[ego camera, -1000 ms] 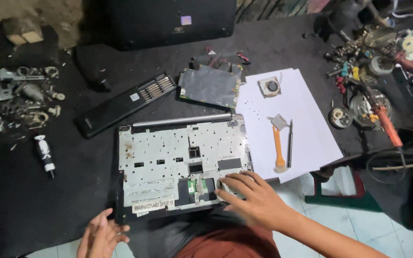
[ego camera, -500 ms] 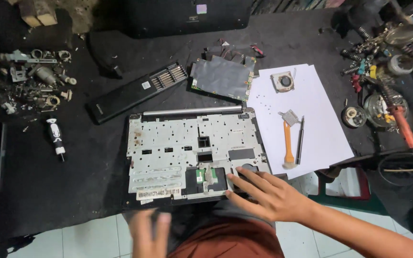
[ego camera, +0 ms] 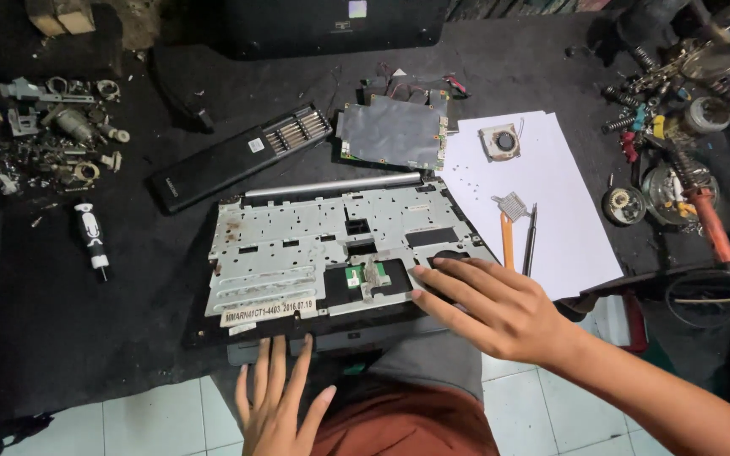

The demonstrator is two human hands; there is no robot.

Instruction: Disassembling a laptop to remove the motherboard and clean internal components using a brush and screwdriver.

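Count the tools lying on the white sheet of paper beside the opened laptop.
2. An orange-handled tool and a thin dark screwdriver lie side by side on the white paper, near its lower edge, just above the right hand. The hand may hide their lower ends.

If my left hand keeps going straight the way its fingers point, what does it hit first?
Most likely the near edge of the opened laptop base. The left hand lies with fingers spread, pointing away from the body, their tips right at that edge; whether they already touch it is unclear.

Laptop chassis (ego camera: 331, 249) centre; battery (ego camera: 242, 156) behind-left; circuit board (ego camera: 392, 133) behind; paper sheet (ego camera: 551, 203) right, fan (ego camera: 500, 141) on it.
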